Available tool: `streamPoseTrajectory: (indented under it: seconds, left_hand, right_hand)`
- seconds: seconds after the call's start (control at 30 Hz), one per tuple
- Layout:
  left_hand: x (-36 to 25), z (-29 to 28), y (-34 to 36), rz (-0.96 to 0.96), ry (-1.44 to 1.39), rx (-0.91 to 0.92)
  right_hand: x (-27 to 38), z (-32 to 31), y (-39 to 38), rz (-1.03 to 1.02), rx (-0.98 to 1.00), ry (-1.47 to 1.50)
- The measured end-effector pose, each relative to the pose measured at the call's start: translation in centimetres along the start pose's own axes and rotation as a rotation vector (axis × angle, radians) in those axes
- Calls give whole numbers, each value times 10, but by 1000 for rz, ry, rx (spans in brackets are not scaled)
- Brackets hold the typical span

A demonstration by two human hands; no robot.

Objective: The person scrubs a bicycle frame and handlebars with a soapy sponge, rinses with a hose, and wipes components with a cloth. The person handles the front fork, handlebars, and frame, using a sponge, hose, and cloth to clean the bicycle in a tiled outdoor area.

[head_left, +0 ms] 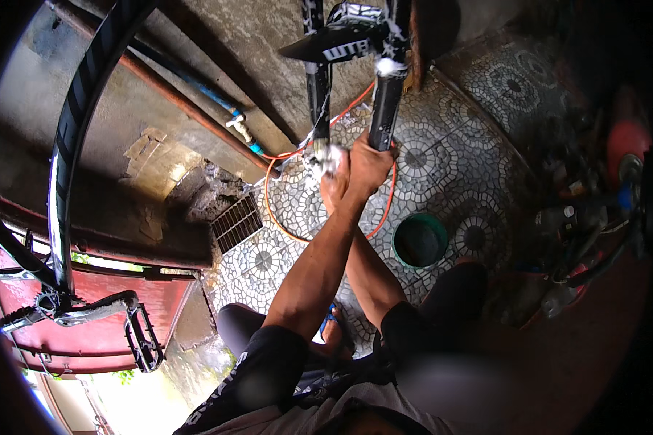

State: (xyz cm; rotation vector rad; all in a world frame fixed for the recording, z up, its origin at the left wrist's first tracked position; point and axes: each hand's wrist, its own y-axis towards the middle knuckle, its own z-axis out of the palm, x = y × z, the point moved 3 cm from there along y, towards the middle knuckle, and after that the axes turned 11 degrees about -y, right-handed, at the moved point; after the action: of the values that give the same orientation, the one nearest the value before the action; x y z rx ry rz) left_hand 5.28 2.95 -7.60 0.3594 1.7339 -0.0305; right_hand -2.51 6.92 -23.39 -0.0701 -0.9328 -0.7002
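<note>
A black bicycle fork (pixel 386 109) hangs upside-up in front of me, with white foam on its crown and legs and a black mudguard (pixel 341 42) between the legs. My forearms cross. My left hand (pixel 371 165) is closed around the lower part of the right-side fork leg. Beneath it, my right hand (pixel 334 185) reaches across to the lower end of the left-side leg. Its fingers are curled at a white, foamy mass (pixel 327 157); whether a sponge or cloth is inside the foam cannot be made out.
An orange hose (pixel 270 206) loops over the patterned tile floor from a blue pipe with a tap (pixel 241 123). A green bucket (pixel 419 241) stands right of my arms. At left are a drain grate (pixel 237 223), a bicycle frame (pixel 64 145) and its pedal (pixel 144 339). Clutter fills the dark right side.
</note>
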Motion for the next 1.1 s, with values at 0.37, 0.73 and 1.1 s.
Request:
streamPoseTrajectory:
  seconds: [0.37, 0.73, 1.1]
  left_hand:
    - [11, -1, 3, -45, 5, -27]
    - [10, 1, -4, 64, -41, -21]
    - [-6, -7, -13, -9, -77, 41]
  right_hand:
    - [-2, -8, -5, 56, -17, -11]
    - [-13, -31, -21, 130, -31, -36]
    - [-63, -71, -32, 232, -67, -125]
